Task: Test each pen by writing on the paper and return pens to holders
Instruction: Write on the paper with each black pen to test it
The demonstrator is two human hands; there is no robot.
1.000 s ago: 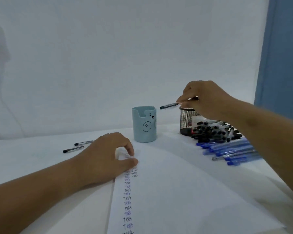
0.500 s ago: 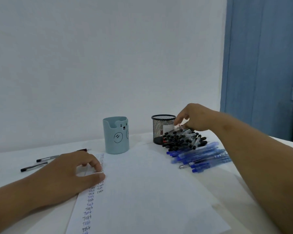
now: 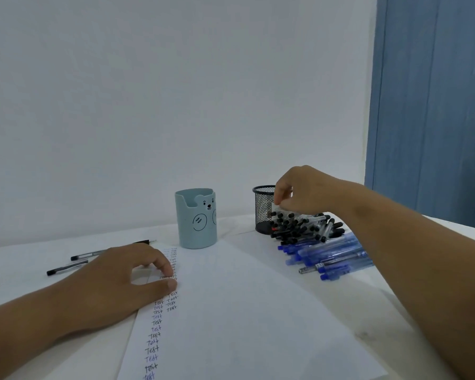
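White table [image 3: 33, 250]: left hand [image 3: 115, 281] pins paper [image 3: 231, 311]; right hand [image 3: 302, 193] pinches a black pen [image 3: 279, 208] beside mesh holder [image 3: 262, 209]. Lift straight, avoid scattering pile.

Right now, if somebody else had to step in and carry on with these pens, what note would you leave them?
Left hand rests on the paper, pinning its corner.
Right hand reaches into the black-capped pen pile beside the mesh holder; whether it grips a pen is unclear.
Blue pens lie nearer; two pens lie at left.
Done: a column of "Test" words.
Left: test the piles, fill the mesh holder and bear cup.
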